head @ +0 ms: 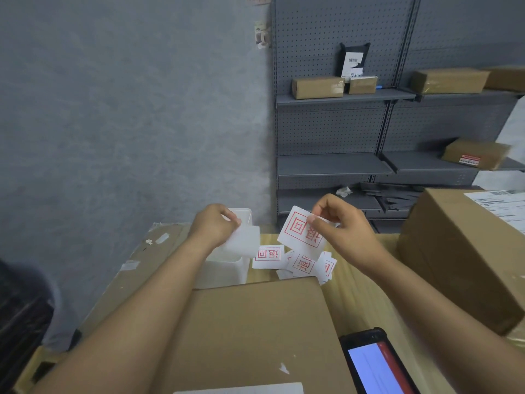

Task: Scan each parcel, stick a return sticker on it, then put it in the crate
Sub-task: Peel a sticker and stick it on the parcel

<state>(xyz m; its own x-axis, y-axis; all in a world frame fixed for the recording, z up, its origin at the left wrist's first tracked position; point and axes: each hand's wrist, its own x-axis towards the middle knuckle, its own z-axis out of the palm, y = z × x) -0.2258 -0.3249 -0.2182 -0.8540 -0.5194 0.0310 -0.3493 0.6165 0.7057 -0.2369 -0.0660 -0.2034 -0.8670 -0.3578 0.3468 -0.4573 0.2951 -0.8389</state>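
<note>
Head view, right hand (pixel 338 223) pinching return sticker (pixel 298 231), left hand (pixel 214 226) pinching backing sheet (pixel 244 241)

both arms reach forward – left hand (pixel 215 225) and right hand (pixel 338 220) raised, fingertips pinched

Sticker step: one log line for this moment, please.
step: peeling | right hand: pinches sticker | left hand: holds backing | parcel: unstickered | scanner: lit
</note>
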